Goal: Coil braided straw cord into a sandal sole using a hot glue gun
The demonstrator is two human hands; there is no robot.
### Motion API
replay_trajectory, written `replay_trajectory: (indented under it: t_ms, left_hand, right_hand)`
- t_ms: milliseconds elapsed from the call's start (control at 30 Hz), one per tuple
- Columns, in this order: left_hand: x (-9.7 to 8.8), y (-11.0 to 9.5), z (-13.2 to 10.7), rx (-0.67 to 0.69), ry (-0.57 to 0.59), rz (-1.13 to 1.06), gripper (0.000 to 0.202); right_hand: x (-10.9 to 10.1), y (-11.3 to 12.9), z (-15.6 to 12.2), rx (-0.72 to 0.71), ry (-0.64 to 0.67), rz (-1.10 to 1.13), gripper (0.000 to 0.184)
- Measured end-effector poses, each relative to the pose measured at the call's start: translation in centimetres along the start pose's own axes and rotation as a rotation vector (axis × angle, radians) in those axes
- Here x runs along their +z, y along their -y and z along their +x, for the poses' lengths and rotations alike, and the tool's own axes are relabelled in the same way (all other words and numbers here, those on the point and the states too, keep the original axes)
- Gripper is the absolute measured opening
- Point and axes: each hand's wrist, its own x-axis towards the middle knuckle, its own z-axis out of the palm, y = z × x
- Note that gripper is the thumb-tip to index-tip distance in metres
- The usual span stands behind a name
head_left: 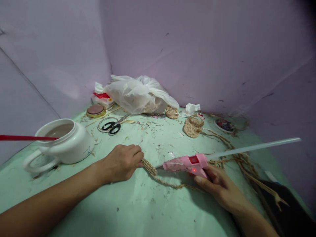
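Head camera, seen from my remote station: with the coil in hand as the centre of my clock, the work looks partway along. That coil of braided jute (149,168) sits low over the mint-green tabletop (138,210), tilted so that I see it nearly edge-on. The left hand (127,162), at 9 o'clock, pinches its far end with fingers curled over it. The right hand (221,189), towards 4 o'clock, is wrapped around the grip of a pink hot-glue gun (182,164), its red light lit and a long translucent glue stick (259,146) poking out behind. The nozzle reaches the coil's right edge; I can't tell whether it touches, and I see no fresh bead of glue.

What I judge done is the wound core. What seems left is the loose braid (176,186), which trails off at 4 o'clock, unwound, and passes out of my sight by the right hand. At 2 o'clock lies a larger jute disc (190,129), looking further along, and at 1 o'clock a small woven disc (172,113). Black-handled scissors (118,124) rest at 10 to 11 o'clock, held by neither hand.
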Motion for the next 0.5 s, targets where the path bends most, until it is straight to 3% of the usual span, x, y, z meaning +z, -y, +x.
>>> replay_trajectory:
  t_ms: [267,500]
  left_hand:
    - [0.7,-0.1,-0.2,0.051,-0.111,0.059,0.017]
    - [0.4,-0.4,0.0,0.057,-0.116,0.064,0.017]
  right_hand:
    - [0.6,0.6,0.2,-0.016,-0.044,-0.050,0.025]
    - [0.9,1.5,0.3,-0.006,-0.049,-0.074,0.027]
